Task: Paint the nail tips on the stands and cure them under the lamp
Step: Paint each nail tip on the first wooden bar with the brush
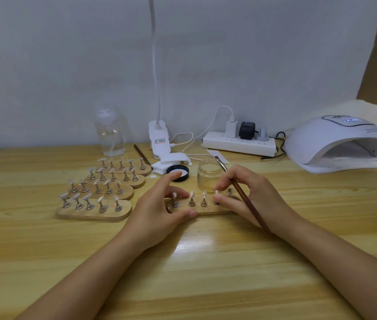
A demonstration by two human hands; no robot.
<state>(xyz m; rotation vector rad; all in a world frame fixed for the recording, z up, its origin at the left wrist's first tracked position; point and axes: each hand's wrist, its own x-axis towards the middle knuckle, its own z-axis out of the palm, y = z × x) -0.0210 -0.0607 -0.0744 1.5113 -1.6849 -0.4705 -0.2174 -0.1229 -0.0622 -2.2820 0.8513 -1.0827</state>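
tabletop (44, 250): you're working at pale wood.
left hand (159, 211): steadying the stand (206, 211).
right hand (247, 195): gripping the brush (245, 197), pinching the fourth tip (216, 192).

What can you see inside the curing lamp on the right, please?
The curing lamp shows only its pale floor at the opening; no stand appears inside, though its deeper interior is hidden by the dome.
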